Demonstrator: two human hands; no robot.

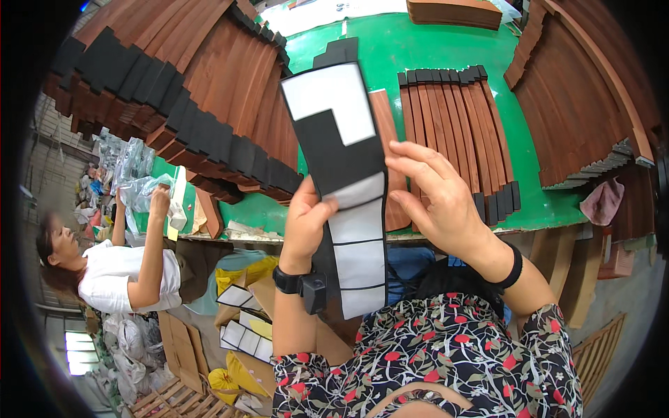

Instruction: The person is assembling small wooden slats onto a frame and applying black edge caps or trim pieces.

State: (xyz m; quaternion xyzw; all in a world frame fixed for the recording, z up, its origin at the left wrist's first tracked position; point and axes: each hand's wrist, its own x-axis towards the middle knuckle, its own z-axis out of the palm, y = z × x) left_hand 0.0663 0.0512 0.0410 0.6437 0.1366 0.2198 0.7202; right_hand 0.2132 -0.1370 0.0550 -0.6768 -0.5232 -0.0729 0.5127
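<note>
My left hand [306, 216] grips a long black foam strip [327, 157] by its left edge, thumb on top. White backing pieces cover much of the strip: an L-shaped piece at its upper end and several rectangles along its lower part, which hangs past the table edge toward my lap. My right hand [439, 191] is just right of the strip, fingers apart and holding nothing; whether a fingertip touches the strip's edge, I cannot tell. Behind the strip, a reddish-brown wooden board [399, 202] lies on the green table [376, 52], partly hidden.
Stacked brown boards with black-covered ends [209, 70] fill the left side. A row of similar boards [453, 132] lies at centre right, beside a tall stack [578, 104]. At the left, a co-worker [129, 272] handles clear plastic. Cardboard and more white-backed strips [247, 334] are below the table.
</note>
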